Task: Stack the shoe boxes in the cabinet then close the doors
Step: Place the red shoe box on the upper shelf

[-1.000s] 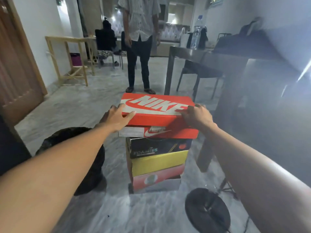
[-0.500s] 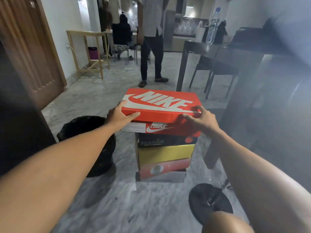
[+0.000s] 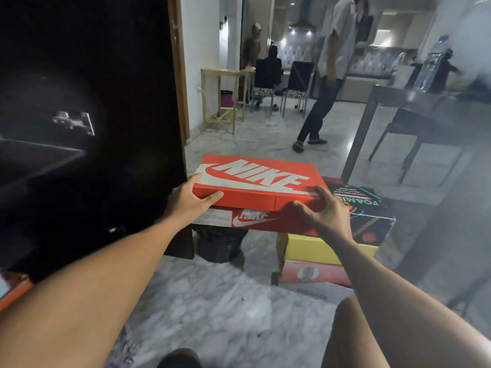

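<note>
An orange Nike shoe box (image 3: 255,181) is held in the air at mid-frame, clear of the pile. My left hand (image 3: 190,200) grips its left near corner and my right hand (image 3: 322,211) grips its right near edge. To the right on the floor stands the pile of the other shoe boxes: a black box (image 3: 369,213) on top, a yellow box (image 3: 318,251) under it, then a red box (image 3: 316,274) and a white one at the bottom. The dark cabinet (image 3: 87,128) fills the left of the view, with a shelf edge and a hinge faintly visible inside.
A black waste bin (image 3: 220,243) sits on the marble floor under the held box. A dark table (image 3: 414,102) with a water bottle stands at the right. A person (image 3: 326,75) walks across the room beyond; others sit by a wooden frame table (image 3: 220,99).
I have lifted the orange box off the pile and carried it left, toward the cabinet. My view has swung left, so the cabinet now fills the left side. The standing person is stepping away.
</note>
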